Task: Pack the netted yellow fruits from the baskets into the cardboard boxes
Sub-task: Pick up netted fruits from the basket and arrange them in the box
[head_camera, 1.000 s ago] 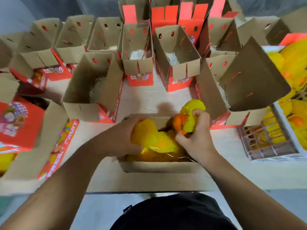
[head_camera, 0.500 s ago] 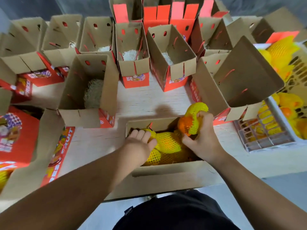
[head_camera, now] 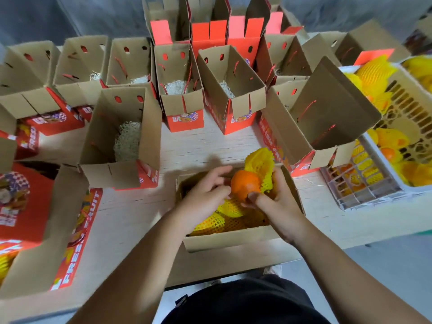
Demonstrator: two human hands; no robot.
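1. The fingers (head_camera: 258,199) of the right hand (head_camera: 278,202) are curled round a netted fruit (head_camera: 245,184), thumb low on its near side, so the fruit sits clamped just above the open box (head_camera: 233,238) at the front edge of the counter (head_camera: 131,211).
2. The yellow net (head_camera: 260,164) has ridden up and back, leaving the orange skin bare toward the person; holding it over the box likely lets the sleeve be tugged straight before the fruit goes in.
3. The left hand (head_camera: 203,195) comes in from the other side, its fingers loosely bent and apart, tips touching or nearly touching the fruit; I cannot tell whether they pinch the net. It looks placed to steady or re-cover the fruit.
4. Packed fruits (head_camera: 224,218) in yellow netting already lie in the box under both hands, so this one probably fills a gap on top.
5. The white baskets (head_camera: 378,197) stand at the right, close to the right hand, which suits picking with that hand; more netted fruits remain inside.
6. Many empty boxes (head_camera: 124,136) stand open farther back and to the left, flaps up, pale shredded padding in their bottoms, ready to take fruit without further handling.
7. A tall flap (head_camera: 336,106) of the neighbouring box leans toward the basket and could catch a reaching arm.
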